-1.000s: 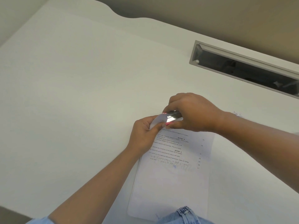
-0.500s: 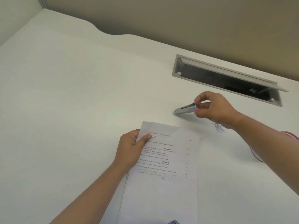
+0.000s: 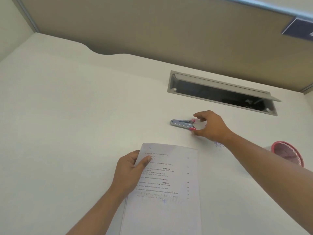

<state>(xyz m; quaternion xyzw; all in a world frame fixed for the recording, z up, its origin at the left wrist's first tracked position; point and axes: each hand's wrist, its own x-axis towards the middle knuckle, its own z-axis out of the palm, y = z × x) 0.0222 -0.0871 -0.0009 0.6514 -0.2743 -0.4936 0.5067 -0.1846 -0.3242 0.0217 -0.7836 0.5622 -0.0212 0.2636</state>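
A stack of printed sheets (image 3: 171,206) with some handwriting lies on the white desk (image 3: 67,124) in front of me. My left hand (image 3: 130,170) grips its upper left corner, thumb on top of the page. A small silver stapler (image 3: 181,123) with pink ends lies on the desk beyond the sheets. My right hand (image 3: 211,127) is just to the right of it, fingers and thumb spread around its pink end, not closed on it.
A grey recessed cable tray (image 3: 171,89) with its lid up sits in the desk behind the stapler. A pink mesh cup (image 3: 288,154) stands at the right by my forearm. A tan partition (image 3: 152,31) runs along the desk's back edge.
My right hand carried the stapler away from the sheets' corner, set it on the desk and loosened its fingers. The left hand kept hold of the sheets.
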